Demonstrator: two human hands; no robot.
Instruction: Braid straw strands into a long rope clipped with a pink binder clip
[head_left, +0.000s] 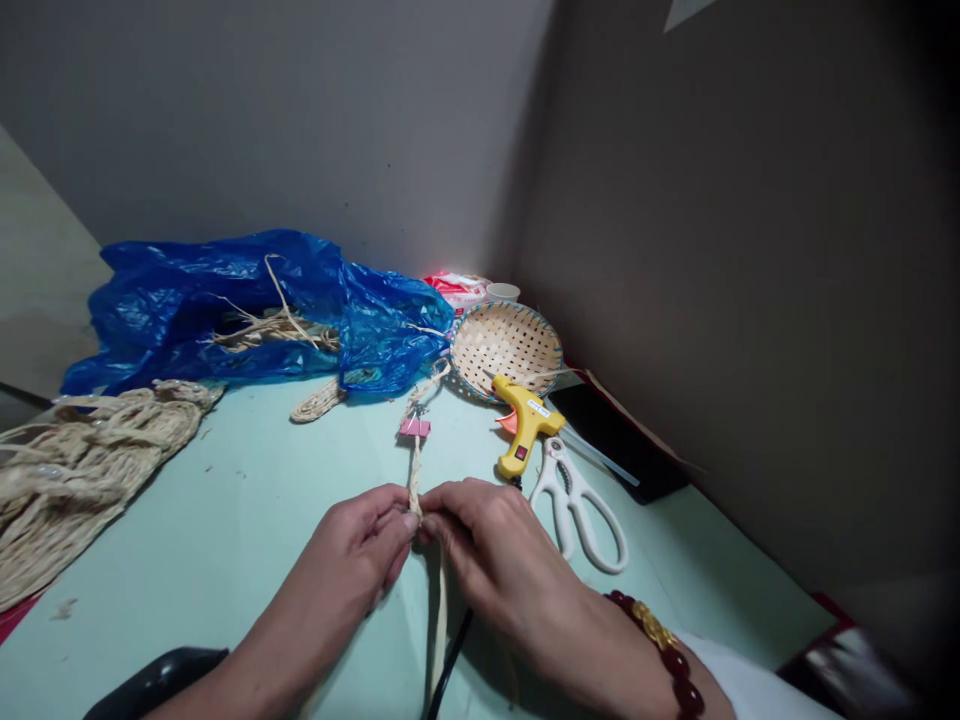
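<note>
My left hand (358,550) and my right hand (491,545) meet at the middle of the pale green table (247,520), both pinching a braided straw cord (414,470). The cord runs away from my fingers to a pink binder clip (414,427) and on toward the blue bag. Loose straw strands (439,620) hang down from the pinch between my wrists. A red bead bracelet (664,645) is on my right wrist.
A yellow glue gun (525,425) and white scissors (577,500) lie right of my hands. A round woven basket (506,345) leans near the corner. A blue plastic bag (247,300) with straw lies at the back, a pile of braided straw (82,460) at left. Grey walls close behind and right.
</note>
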